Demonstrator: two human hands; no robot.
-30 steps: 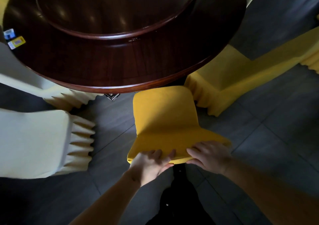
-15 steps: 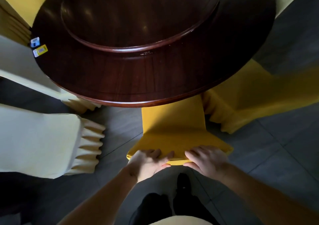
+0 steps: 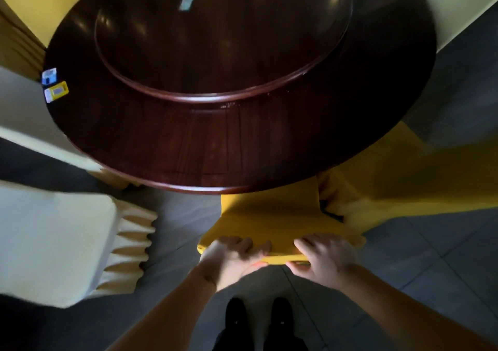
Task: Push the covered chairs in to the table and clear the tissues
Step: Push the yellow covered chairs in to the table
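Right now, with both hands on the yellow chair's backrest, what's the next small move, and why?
Probably let go and turn to the cream chair on the left. The yellow chair already has its seat tucked under the table edge, with the left hand and right hand gripping its top, while the cream chair stands clear of the table.

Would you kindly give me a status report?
Both hands, left and right, grip yellow fabric-covered chair. Seat under round dark wooden table. Nothing blocking.

No text can be read. Two small packets [image 3: 54, 84] at the table's [image 3: 242, 148] left edge, one blue-white, one yellow, carry print too blurred to make out.
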